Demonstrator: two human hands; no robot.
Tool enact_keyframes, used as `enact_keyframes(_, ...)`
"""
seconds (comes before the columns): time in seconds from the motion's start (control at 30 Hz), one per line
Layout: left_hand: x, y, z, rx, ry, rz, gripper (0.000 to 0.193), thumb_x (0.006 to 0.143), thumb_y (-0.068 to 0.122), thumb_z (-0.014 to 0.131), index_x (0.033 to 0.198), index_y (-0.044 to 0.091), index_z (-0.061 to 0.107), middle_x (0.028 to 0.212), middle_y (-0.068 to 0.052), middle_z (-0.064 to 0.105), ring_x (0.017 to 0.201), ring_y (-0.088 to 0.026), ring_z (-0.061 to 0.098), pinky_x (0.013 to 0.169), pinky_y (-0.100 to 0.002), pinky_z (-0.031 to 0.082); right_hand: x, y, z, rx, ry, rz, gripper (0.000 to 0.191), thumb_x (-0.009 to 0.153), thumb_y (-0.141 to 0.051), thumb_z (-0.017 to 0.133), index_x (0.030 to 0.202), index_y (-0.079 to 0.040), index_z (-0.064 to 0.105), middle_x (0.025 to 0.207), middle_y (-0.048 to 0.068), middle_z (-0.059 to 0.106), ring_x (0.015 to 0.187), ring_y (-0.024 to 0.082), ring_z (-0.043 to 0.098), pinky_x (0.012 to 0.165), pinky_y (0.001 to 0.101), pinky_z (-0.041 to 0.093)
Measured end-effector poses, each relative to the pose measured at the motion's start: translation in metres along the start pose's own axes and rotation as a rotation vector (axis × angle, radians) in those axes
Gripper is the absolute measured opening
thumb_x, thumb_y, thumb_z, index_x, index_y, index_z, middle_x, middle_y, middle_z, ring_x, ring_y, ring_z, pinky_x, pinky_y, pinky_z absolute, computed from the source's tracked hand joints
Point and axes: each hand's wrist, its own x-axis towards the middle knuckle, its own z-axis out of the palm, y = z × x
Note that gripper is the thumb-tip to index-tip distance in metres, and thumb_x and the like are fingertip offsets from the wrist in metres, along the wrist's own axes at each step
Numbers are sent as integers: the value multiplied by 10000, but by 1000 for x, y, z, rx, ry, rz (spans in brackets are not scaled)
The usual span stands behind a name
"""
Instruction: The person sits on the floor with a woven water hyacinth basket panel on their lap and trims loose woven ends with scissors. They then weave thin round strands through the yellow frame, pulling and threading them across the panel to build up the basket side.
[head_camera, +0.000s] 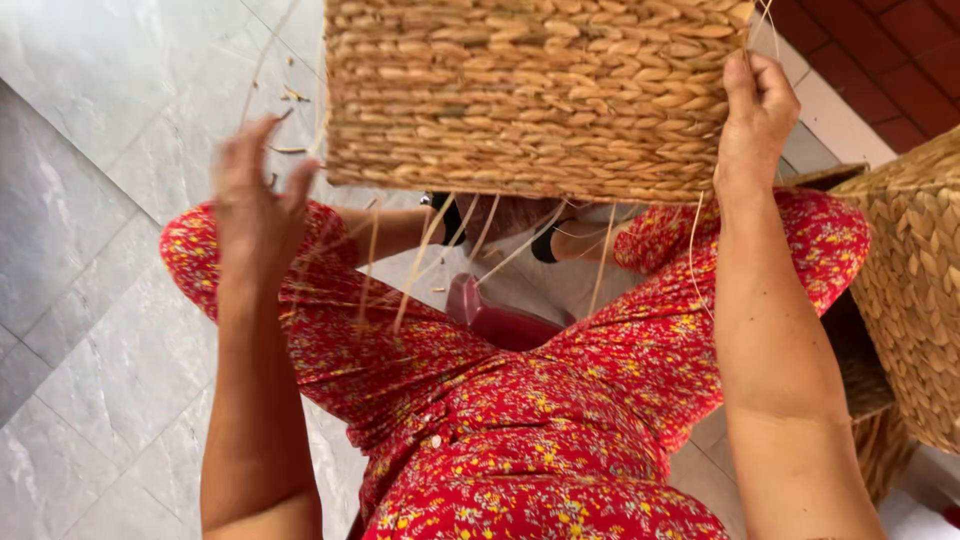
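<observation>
A large woven straw basket (530, 95) fills the top middle of the head view, with loose straw strands (425, 255) hanging from its lower edge. My right hand (757, 115) grips the basket's right corner. My left hand (255, 205) is blurred, raised beside the basket's lower left corner with its fingers spread; whether it touches a strand I cannot tell. Below the basket are my knees in a red flowered dress (540, 420).
A second woven basket (915, 280) stands at the right edge. Grey marble floor tiles (90, 230) lie to the left, red tiles (890, 60) at the top right. A dark red low stool (500, 320) shows between my legs. Straw scraps (290, 95) lie on the floor.
</observation>
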Motion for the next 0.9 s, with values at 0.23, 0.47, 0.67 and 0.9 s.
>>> enact_keyframes(0.23, -79, 95, 10, -792, -423, 115, 224, 987, 69, 653, 1186, 3, 731, 1163, -116, 764, 1027, -190, 731, 839, -279, 586, -5, 15, -8, -156, 112, 115, 281, 1034, -282, 744, 1125, -16, 738, 964, -35, 695, 872, 50, 553, 803, 228, 473)
enact_keyframes(0.47, -73, 103, 130, -950, -176, -284, 420, 1051, 265, 597, 1387, 13, 581, 1312, -117, 645, 1225, -201, 611, 1021, -337, 495, -28, 24, -5, -106, 105, 110, 302, 1041, -238, 729, 1226, 0, 711, 1089, 1, 717, 982, 76, 607, 905, 241, 502)
enact_keyframes(0.67, -37, 87, 160, -1410, -284, -901, 411, 1028, 430, 599, 1265, 94, 606, 1185, -36, 660, 1119, -210, 631, 913, -410, 508, -39, 25, -2, -149, 100, 26, 307, 1054, -204, 721, 1259, 22, 688, 1164, 48, 721, 1052, 113, 629, 961, 270, 511)
enact_keyframes(0.9, -14, 89, 143, -1796, -288, -702, 275, 947, 334, 703, 1087, 104, 644, 1069, -66, 741, 948, -242, 748, 893, -465, 628, -48, 14, -3, 23, 72, 51, 358, 1076, -229, 705, 1321, 32, 673, 1200, 70, 722, 1030, 100, 651, 937, 260, 543)
